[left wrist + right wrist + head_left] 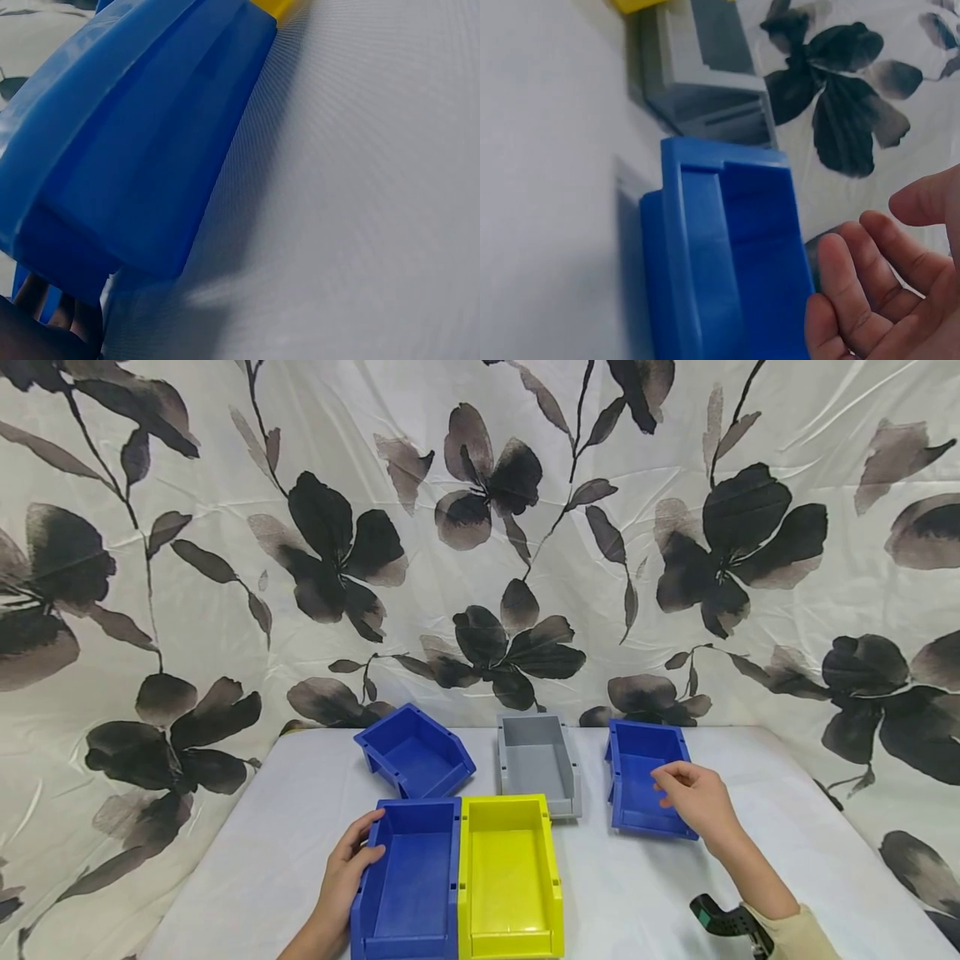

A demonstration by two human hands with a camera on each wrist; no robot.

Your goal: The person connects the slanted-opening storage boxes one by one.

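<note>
blue bin [416, 885], left grip [343, 870] pinching it, yellow bin [510, 877] before gray one [536, 764], right slack

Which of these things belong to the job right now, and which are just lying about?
Seemingly in the job:
front blue bin, held by the left grip
yellow bin, right beside it
rightmost blue bin, nearest the right grip

Seemingly just lying about:
gray bin, in neither grip
angled blue bin at back left, likewise
flowered cloth, a backdrop
</note>
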